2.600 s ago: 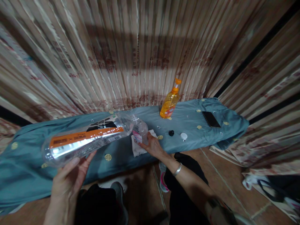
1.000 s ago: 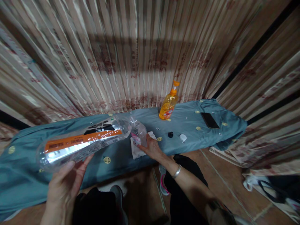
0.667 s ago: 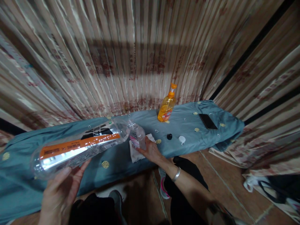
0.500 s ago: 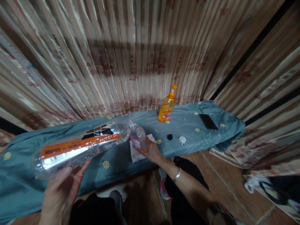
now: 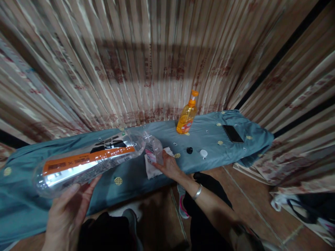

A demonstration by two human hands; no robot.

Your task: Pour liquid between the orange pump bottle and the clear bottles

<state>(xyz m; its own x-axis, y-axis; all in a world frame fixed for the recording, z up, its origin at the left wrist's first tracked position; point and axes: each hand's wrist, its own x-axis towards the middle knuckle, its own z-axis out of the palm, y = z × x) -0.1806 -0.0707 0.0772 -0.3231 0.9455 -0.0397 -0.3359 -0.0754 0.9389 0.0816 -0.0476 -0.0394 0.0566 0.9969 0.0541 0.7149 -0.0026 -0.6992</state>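
Note:
My left hand is wrapped round the underside of a large clear plastic bottle with an orange and silver label. The bottle is tilted, its neck pointing right. My right hand grips a small clear plastic bottle with a pink label. The two necks meet, or nearly so; whether they touch I cannot tell. Any liquid inside them is hard to make out. Under the small bottle lies a folded white cloth. A black cap and a white cap rest to the right.
A pump bottle of orange liquid stands towards the back of the cloth-covered bench. Farther right lies a dark phone. Pleated curtains hang behind, and a bag sits low at the right.
Both hands and bottles hold nearly the same pose. The large bottle's base has shifted very slightly left, and the view has moved a little.

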